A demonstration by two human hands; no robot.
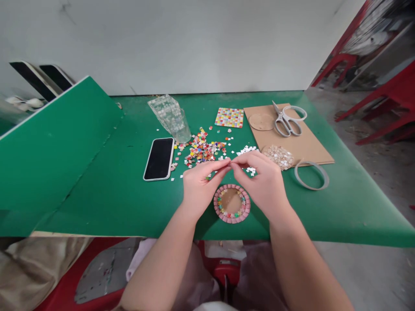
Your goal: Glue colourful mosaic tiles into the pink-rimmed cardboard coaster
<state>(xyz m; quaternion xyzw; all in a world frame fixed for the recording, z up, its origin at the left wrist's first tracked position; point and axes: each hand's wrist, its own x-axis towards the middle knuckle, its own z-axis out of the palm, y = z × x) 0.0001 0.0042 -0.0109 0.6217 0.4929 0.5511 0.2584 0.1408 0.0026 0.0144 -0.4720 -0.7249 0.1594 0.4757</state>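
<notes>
My left hand (202, 181) and my right hand (262, 181) meet fingertip to fingertip over the table, both pinched closed. Whatever lies between the fingertips is too small to name. Just below them sits a round coaster (231, 219) with a ring of pink tiles and an inner ring of small coloured star-like pieces; its brown middle is bare. Behind my left hand spreads a pile of multicoloured mosaic tiles (204, 149). White tiles (248, 150) lie behind my right hand, partly covered by it. A heap of pale, glossy tiles (279, 157) is right of them.
A phone (158, 159) lies left, near a clear plastic bag (170, 114) of tiles. A mosaic square (229, 117) lies at the back. Scissors (283, 123) and a tape roll (295, 113) rest on cardboard (304, 144); another tape roll (311, 176) is nearer. A green panel (58, 151) stands left.
</notes>
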